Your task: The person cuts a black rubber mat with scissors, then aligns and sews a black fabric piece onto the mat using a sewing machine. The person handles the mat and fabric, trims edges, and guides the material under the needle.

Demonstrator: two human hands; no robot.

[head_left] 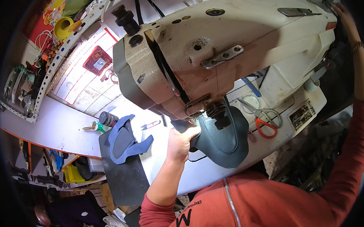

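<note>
My left hand (180, 144) is closed on the left edge of a dark teal leather shoe upper (217, 140), thumb on top and the other fingers mostly hidden. The stitched piece lies under the head of a large off-white sewing machine (195, 52). Its dark presser parts (218, 114) are right above the leather; the needle point is hidden. My right arm reaches up along the far right, and my right hand (345, 17) is at the machine's right end, by a dark part at the rim of the view. Its fingers are too hidden to read.
Orange-handled scissors (265, 124) lie on the bed right of the leather. Blue cut pieces (126, 140) rest on a black sheet (124, 179) at left, near a dark jar (108, 118) and a seam ripper-like tool (151, 125). A perforated metal rail (52, 66) borders cluttered supplies.
</note>
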